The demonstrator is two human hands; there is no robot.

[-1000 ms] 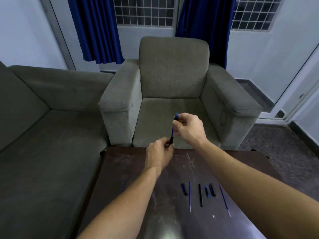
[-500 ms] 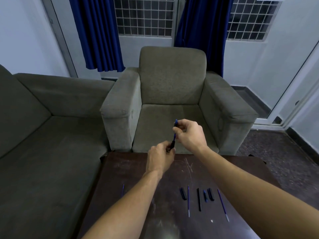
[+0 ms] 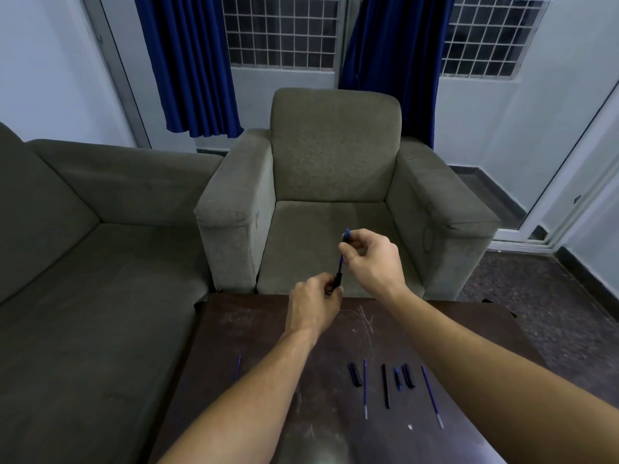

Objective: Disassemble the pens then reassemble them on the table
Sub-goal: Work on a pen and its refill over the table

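Both my hands hold one blue and black pen upright in the air beyond the far edge of the dark table. My left hand grips its black lower end; my right hand pinches its blue upper part. On the table near me lie loose pen parts: a black cap, a blue refill, a black barrel, a short blue piece, another black cap and a second blue refill. A thin blue refill lies apart at the left.
A grey armchair stands just behind the table, and a grey sofa runs along the left. Blue curtains hang at barred windows. Dark floor shows on the right.
The view has tilted upward, so the hands and table sit lower in the frame. Both hands still hold the same pen, right hand shifted slightly on its upper part.
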